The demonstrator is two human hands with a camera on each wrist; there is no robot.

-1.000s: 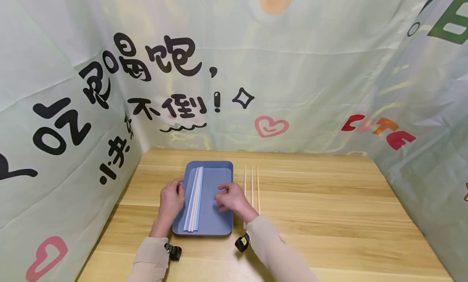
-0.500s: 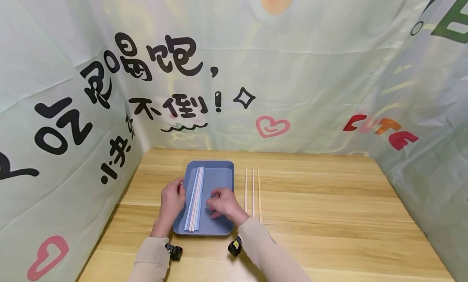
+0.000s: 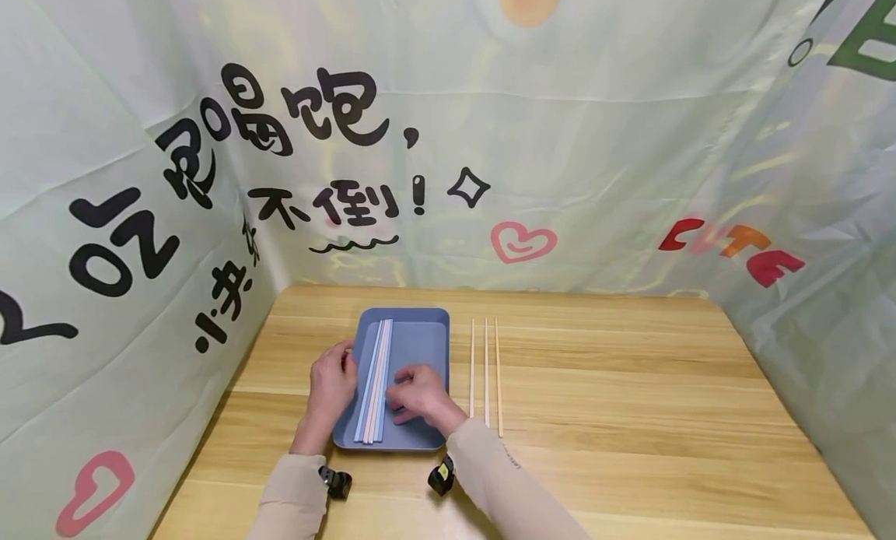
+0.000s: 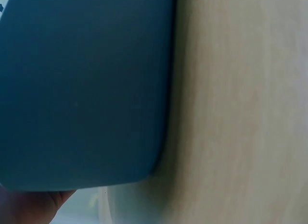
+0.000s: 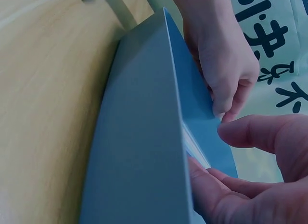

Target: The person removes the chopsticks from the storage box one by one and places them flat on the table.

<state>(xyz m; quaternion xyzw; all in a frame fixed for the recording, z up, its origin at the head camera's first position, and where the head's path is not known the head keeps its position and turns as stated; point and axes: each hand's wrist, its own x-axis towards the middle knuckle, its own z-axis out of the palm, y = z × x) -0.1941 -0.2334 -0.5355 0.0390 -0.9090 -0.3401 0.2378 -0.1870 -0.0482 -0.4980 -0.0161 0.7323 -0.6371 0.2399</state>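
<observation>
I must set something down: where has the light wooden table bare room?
Widest: the light wooden table right of three slim pastel sticks, up to the printed cloth wall; narrow: behind the blue rectangular tray. Crowded: its left half: bundled pale sticks, the right hand beside them, the left hand at the edge.

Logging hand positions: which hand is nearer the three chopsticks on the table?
Right. The right hand is over the tray, left of those chopsticks; the left hand is at the tray's opposite edge.

The tray [image 3: 420,341] looks plastic – smooth, matt
</observation>
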